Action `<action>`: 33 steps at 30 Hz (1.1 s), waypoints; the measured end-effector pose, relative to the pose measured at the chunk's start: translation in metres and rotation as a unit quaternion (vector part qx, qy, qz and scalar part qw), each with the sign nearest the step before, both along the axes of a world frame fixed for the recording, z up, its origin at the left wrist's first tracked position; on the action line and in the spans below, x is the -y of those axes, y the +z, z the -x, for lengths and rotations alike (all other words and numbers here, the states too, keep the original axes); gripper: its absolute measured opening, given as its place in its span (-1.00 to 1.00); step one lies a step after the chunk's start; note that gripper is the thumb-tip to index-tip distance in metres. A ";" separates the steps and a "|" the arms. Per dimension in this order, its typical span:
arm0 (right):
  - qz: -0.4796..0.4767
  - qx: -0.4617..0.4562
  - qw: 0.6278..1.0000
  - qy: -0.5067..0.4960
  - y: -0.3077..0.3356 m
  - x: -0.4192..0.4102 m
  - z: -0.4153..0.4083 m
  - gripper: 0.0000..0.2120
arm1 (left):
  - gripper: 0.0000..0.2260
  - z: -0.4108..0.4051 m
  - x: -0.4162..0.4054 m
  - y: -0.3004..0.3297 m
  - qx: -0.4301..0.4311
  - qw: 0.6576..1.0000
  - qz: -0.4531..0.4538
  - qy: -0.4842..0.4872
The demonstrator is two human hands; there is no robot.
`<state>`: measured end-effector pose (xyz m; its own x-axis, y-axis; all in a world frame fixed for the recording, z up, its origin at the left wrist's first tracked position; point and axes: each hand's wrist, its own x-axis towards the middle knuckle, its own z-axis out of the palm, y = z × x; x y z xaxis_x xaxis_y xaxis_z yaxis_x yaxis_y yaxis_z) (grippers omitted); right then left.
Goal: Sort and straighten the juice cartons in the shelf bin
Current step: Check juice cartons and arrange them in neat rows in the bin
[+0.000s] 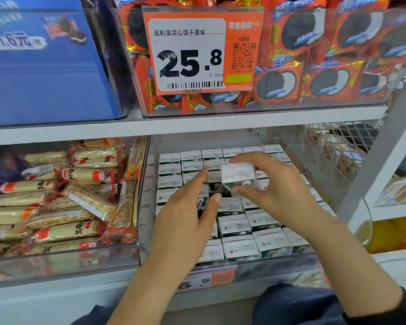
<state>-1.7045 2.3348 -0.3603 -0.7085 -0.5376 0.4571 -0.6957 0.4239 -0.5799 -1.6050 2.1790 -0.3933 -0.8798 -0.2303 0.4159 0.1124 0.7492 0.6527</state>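
— Any writing you can read?
— The orange price tag point(203, 51) at twelve o'clock says 25.8; carton print is too blurred.
— The hands?
— The right hand point(275, 190) pinches a small white carton point(238, 174) above the rows of boxy cartons point(240, 225) in the clear plastic bin point(144, 207). The left hand point(185, 218), at seven o'clock of it, has fingers straight, holding nothing.

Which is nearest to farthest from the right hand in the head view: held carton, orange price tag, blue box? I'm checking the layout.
1. Held carton, pinched in the right hand, over the bin.
2. Orange price tag, on the shelf above.
3. Blue box, upper left.
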 end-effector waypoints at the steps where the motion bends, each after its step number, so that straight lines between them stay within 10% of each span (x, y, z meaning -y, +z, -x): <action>1: 0.033 0.046 0.998 0.005 0.002 0.003 0.008 -0.61 | -0.59 0.000 0.001 -0.002 0.026 0.998 0.055 0.003; 20: 0.071 0.189 0.977 0.066 -0.013 0.021 0.034 -0.69 | -0.76 -0.002 0.001 -0.003 0.064 0.993 0.098 0.009; 33: -0.230 0.012 0.973 0.028 -0.024 0.029 0.037 -0.77 | -0.41 0.005 0.008 -0.017 0.218 0.944 0.242 0.058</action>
<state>-1.7413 2.3055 -0.3840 -0.6797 -0.7195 0.1425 -0.7138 0.6042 -0.3543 -1.6101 2.1711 -0.4100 -0.9721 -0.2118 0.1008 -0.1893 0.9621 0.1961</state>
